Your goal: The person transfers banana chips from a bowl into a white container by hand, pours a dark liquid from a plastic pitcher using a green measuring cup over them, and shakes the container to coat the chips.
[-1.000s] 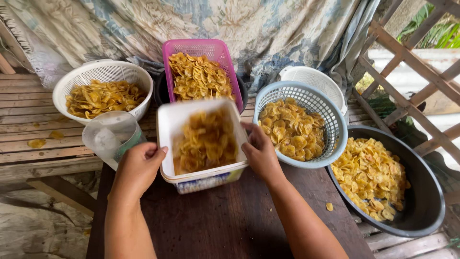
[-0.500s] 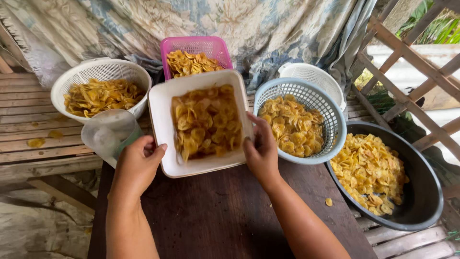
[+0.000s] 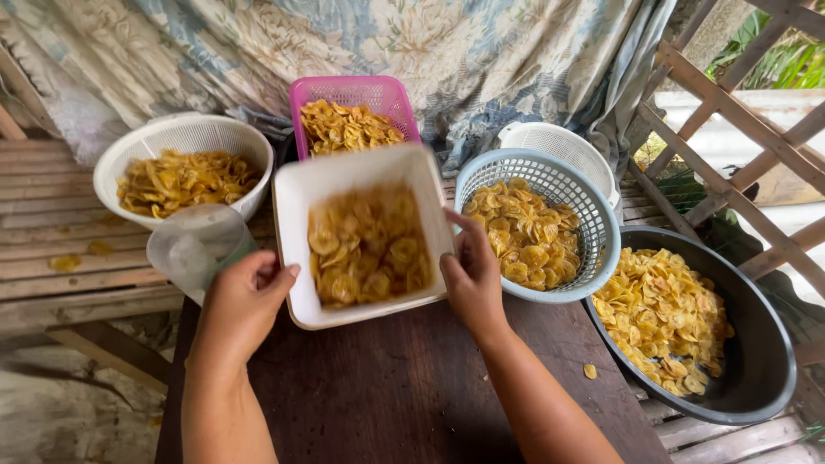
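Observation:
A white rectangular tub (image 3: pixel 296 215) partly filled with yellow banana chips (image 3: pixel 365 249) is tipped toward me above the dark wooden table (image 3: pixel 395 387). My left hand (image 3: pixel 245 301) grips the tub's left side. On the right side, my right hand (image 3: pixel 473 275) holds the tub's rim with the fingers curled over it. The chips inside look blurred.
Around the tub stand a white colander of chips (image 3: pixel 180 137), a pink basket of chips (image 3: pixel 348 90), a grey-blue basket of chips (image 3: pixel 593 215), an empty white basket (image 3: pixel 567 142) and a black basin of chips (image 3: pixel 765 369). A clear plastic cup (image 3: pixel 193 249) lies left. One chip (image 3: pixel 589 371) lies loose.
Both hands have lifted the tub off the table and tilted it toward me, so its open top faces the camera. The chips inside have shifted.

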